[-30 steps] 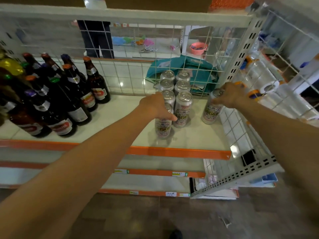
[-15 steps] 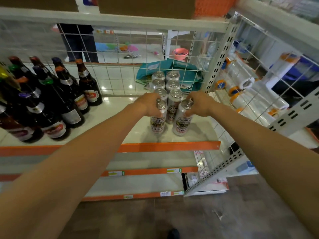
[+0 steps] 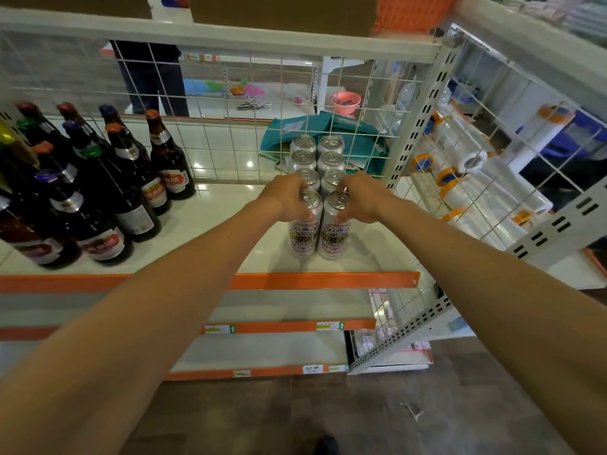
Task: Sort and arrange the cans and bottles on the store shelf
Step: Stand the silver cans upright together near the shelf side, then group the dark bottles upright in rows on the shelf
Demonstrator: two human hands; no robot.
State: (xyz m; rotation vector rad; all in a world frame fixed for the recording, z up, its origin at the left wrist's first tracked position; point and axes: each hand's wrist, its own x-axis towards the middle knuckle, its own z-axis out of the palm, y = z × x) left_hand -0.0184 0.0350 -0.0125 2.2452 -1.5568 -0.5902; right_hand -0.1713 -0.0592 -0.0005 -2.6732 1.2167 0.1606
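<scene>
The silver aluminium cans form two rows; left hand and right hand grip the nearest pair. Dark glass bottles appear unsorted.

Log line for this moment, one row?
left hand: grips front-left can | right hand: grips front-right can | both upright, side by side, shelf front

My left hand and right hand hide the upper sides of the front cans; leftmost bottles are cut off; price tags are unreadable.
</scene>
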